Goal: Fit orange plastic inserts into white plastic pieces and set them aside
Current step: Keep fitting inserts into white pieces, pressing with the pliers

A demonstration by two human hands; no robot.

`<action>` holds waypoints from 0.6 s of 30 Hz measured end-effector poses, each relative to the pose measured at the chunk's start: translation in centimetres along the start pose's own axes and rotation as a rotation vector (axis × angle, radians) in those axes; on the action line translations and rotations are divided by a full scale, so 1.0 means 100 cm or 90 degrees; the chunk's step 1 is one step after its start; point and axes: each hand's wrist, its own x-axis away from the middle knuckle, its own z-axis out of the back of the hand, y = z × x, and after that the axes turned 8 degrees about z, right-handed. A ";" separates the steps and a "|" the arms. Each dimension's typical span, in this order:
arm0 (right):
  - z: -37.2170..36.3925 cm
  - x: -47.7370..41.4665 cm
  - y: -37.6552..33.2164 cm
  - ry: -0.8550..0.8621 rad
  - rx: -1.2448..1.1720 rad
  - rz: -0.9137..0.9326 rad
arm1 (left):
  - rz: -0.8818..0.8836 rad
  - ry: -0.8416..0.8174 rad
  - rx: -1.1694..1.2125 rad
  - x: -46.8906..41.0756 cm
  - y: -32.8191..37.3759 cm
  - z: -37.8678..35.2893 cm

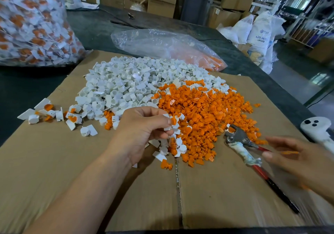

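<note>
A heap of white plastic pieces lies on the cardboard sheet, and a heap of orange inserts spreads to its right. My left hand hovers over the near edge of the heaps and pinches a white piece with an orange insert in its fingertips. My right hand is blurred at the right, fingers spread, just above the handles of the pliers; it holds nothing that I can see. A small group of fitted white-and-orange pieces lies at the left of the cardboard.
A large clear bag of fitted pieces stands at the back left. A nearly flat clear bag with orange inserts lies behind the heaps. A white device sits at the right edge. Cardboard boxes and white sacks stand beyond the table.
</note>
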 end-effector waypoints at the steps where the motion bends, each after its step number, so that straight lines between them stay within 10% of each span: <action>1: 0.002 0.001 0.006 -0.026 0.068 0.003 | -0.001 0.002 -0.003 0.000 -0.001 0.000; 11: 0.000 0.001 0.033 -0.301 0.410 -0.012 | 0.006 0.015 -0.010 -0.002 -0.003 0.001; 18: -0.002 -0.007 0.026 -0.307 0.468 -0.023 | 0.006 0.014 -0.013 -0.001 -0.002 0.002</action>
